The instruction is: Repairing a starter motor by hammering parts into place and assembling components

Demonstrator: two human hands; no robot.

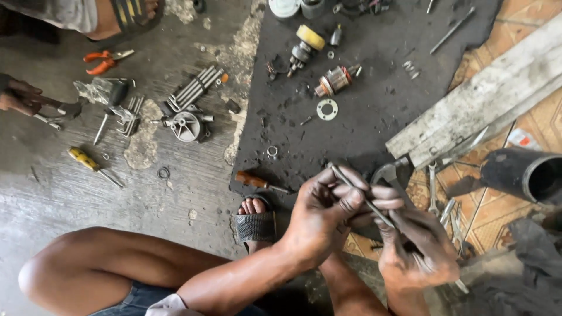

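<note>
- A thin metal rod (362, 196) is pinched between the fingers (351, 202) of the left hand (319, 219), near the right of the scene, above the floor.
- The rod's lower end is gripped by the right hand (413, 248), whose fingers are curled shut around it; both hands are touching.
- A dark mat (363, 117) is spread just beyond the hands, with a motor armature (335, 81) and a flat ring (326, 109) laid on it.
- A brown-handled screwdriver (257, 182) is seen at the mat's near-left edge.
- Another person's hand (17, 96) is seen far left, closed on a tool.
</note>
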